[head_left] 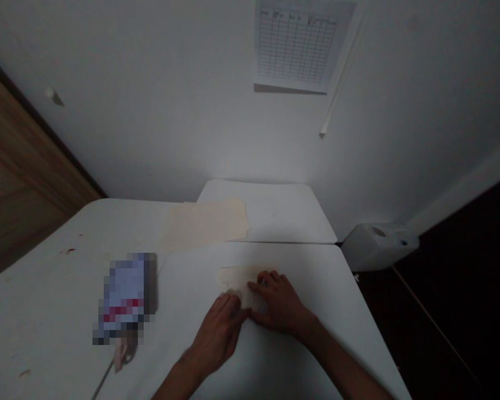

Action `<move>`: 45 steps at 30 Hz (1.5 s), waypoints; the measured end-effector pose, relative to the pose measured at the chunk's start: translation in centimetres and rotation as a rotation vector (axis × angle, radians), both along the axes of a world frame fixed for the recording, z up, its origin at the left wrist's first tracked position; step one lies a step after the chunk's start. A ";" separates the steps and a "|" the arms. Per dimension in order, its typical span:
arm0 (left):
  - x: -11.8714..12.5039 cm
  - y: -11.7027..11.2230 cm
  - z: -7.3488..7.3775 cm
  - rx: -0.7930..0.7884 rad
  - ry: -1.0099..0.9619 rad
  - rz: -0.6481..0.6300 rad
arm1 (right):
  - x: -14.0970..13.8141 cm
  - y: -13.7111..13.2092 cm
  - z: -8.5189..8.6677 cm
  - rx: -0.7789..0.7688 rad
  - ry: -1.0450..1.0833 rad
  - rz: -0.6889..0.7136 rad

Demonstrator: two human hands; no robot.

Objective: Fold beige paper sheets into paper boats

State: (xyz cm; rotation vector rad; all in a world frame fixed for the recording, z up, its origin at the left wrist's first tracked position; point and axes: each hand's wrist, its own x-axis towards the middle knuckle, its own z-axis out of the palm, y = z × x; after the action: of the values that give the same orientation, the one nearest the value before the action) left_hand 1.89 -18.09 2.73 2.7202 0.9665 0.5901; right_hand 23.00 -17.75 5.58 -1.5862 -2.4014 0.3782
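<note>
A small cream sheet of paper (254,300) lies on the white tabletop, partly covered by both hands. My left hand (223,328) has its fingers curled and closed at the sheet's near left edge. My right hand (283,303) rests over the right part of the sheet. Its index finger and thumb are apart and point left, while the other fingers bend at the far side. The two thumbs come close together at the near edge. What lies under the fingers is hidden.
A larger cream sheet (204,222) lies further back on the white table (183,333). To the left is a blurred-out blue-and-white object (125,294) with a cord. A printed table sheet (298,47) hangs on the wall. A white box-like thing (379,244) stands beyond the right edge.
</note>
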 end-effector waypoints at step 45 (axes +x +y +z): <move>1.9 1.7 -1.0 0.158 0.063 0.348 | -0.2 0.3 0.3 -0.098 -0.031 -0.002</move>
State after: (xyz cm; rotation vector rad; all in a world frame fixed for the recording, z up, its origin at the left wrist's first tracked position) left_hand 3.78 -16.39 1.76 2.7359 1.4859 0.6671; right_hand 22.79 -17.48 5.87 -1.6465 -2.4389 0.4817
